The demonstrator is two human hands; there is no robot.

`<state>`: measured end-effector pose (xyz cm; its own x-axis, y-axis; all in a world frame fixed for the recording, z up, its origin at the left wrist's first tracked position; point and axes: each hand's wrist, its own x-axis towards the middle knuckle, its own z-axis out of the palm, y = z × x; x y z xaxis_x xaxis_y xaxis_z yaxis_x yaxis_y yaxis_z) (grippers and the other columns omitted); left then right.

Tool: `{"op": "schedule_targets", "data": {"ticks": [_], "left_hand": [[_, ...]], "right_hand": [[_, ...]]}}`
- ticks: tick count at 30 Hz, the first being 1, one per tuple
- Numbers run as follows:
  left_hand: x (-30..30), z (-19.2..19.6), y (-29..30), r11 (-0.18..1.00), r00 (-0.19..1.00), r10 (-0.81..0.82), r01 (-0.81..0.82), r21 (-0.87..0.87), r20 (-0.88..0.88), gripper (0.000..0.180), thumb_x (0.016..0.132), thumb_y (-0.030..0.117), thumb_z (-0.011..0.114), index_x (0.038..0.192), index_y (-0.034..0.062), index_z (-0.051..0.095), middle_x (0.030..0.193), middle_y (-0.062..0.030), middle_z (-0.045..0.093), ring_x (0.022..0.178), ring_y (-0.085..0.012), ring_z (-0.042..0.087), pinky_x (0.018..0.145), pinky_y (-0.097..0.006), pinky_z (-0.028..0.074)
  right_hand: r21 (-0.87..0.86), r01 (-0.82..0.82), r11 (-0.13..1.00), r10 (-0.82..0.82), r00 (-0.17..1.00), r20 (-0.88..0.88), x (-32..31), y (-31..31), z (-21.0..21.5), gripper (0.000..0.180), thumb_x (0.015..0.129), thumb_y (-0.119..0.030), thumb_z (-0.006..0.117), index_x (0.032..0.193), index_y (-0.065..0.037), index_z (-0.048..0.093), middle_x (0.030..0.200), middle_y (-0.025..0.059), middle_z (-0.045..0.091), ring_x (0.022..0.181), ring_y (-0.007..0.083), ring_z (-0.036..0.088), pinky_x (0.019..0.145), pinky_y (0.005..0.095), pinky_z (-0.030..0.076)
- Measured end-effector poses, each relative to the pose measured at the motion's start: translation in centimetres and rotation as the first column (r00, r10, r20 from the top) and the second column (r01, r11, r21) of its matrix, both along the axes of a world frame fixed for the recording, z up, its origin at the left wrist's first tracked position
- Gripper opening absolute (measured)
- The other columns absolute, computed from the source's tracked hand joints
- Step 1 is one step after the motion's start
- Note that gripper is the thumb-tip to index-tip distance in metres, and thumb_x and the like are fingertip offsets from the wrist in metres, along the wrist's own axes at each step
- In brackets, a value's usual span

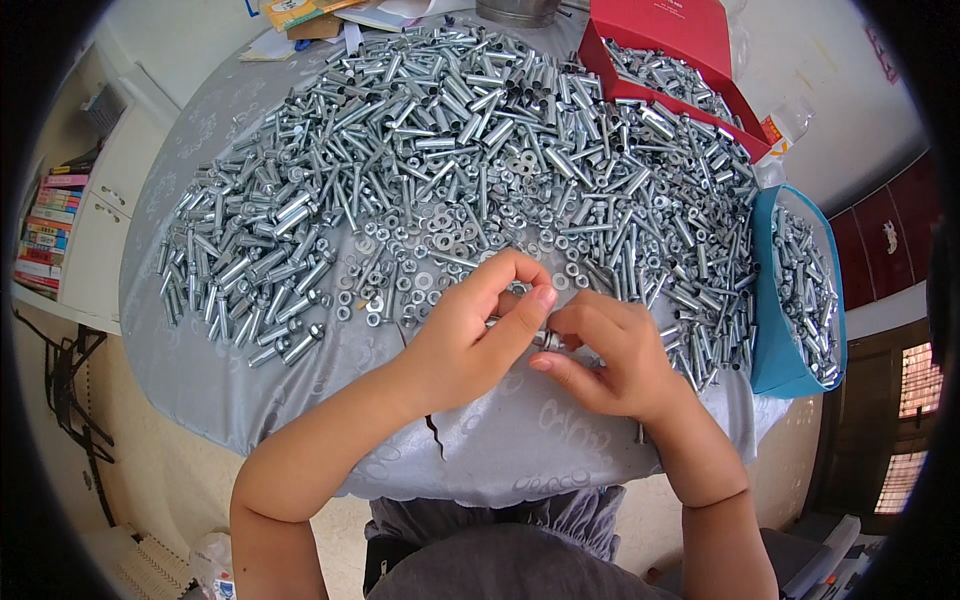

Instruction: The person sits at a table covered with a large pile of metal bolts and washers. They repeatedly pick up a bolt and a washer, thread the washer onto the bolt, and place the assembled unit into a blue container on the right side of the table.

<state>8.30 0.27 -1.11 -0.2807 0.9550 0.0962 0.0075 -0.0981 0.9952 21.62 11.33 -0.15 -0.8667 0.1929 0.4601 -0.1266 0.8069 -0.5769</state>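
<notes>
2 hands (482, 335), grey tablecloth (205, 370), white cupboard (105, 220)

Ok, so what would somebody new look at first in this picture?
Probably the huge heap of shiny metal bolts and tubes, spread across the grey tablecloth. Next, the bright red box at the far right and the blue bin at the right edge, both full of metal pieces. Near the middle, the right hand holds a small metal piece beside the left hand.
</notes>
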Motion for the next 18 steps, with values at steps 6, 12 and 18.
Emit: {"op": "schedule_targets", "data": {"ticks": [6, 12, 18], "left_hand": [[0.0, -0.2, -0.2, 0.999, 0.99, -0.03, 0.032, 0.013, -0.138, 0.016, 0.091, 0.02, 0.045, 0.094, 0.0047, 0.047, 0.065, 0.0004, 0.047, 0.059, -0.005, 0.043, 0.053, -0.021, 0.036], [0.3, -0.2, -0.5, 0.993, 0.962, 0.019, 0.014, 0.119, -0.271, 0.014, 0.091, 0.017, 0.046, 0.093, 0.0042, 0.048, 0.068, -0.003, 0.052, 0.056, -0.0085, 0.048, 0.052, -0.023, 0.039], [0.3, -0.7, -0.6, 0.954, 0.883, 0.153, -0.014, 0.301, -0.444, 0.009, 0.087, 0.011, 0.049, 0.091, 0.0031, 0.05, 0.071, -0.0061, 0.056, 0.053, -0.0136, 0.05, 0.048, -0.025, 0.04]], "right_hand": [[-0.129, -0.088, 0.988, 0.094, 0.995, 0.043, 0.4, 0.2, -0.5, 0.02, 0.078, -0.019, 0.062, 0.073, -0.002, 0.054, 0.057, 0.0085, 0.047, 0.048, 0.0251, 0.048, 0.043, 0.032, 0.036], [-0.481, -0.119, 0.868, 0.198, 0.973, 0.116, 0.6, -0.2, -0.6, 0.026, 0.087, -0.019, 0.053, 0.07, 0.001, 0.05, 0.054, 0.0054, 0.043, 0.045, 0.0155, 0.039, 0.044, 0.0286, 0.032], [-0.827, -0.026, 0.562, 0.274, 0.949, 0.157, 0.6, -1.0, -0.7, 0.035, 0.093, -0.024, 0.043, 0.066, -0.002, 0.049, 0.056, -0.0028, 0.043, 0.05, 0.0072, 0.036, 0.046, 0.024, 0.031]]}}
